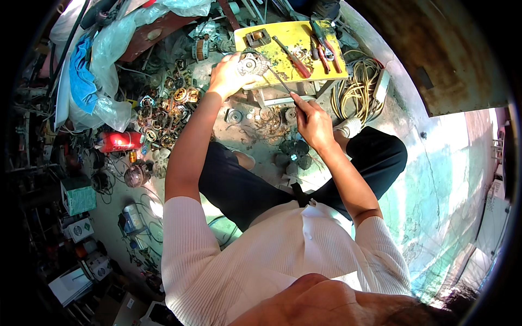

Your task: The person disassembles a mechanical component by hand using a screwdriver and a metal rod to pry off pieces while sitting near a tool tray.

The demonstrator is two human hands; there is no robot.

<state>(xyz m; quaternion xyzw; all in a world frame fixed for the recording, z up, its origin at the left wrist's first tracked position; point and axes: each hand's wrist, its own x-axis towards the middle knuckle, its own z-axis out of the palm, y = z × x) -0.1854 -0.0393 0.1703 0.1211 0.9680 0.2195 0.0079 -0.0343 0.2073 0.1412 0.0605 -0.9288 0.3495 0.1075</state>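
Note:
My left hand grips a round, grey metal motor part with a slotted face, holding it up at the near left edge of a low yellow table. In my right hand is a thin dark screwdriver, its shaft slanting up and left. The tip ends at or just beside the motor part's right rim; whether it touches I cannot tell. Farther back on the tabletop lie a square metal core with a copper coil, a red-handled screwdriver and red-handled pliers.
Coiled yellowish hose lies right of the table. Under and before it are a dark fan blade and small metal parts. Copper windings are heaped at left, near a red bottle. A rusty panel juts in at upper right.

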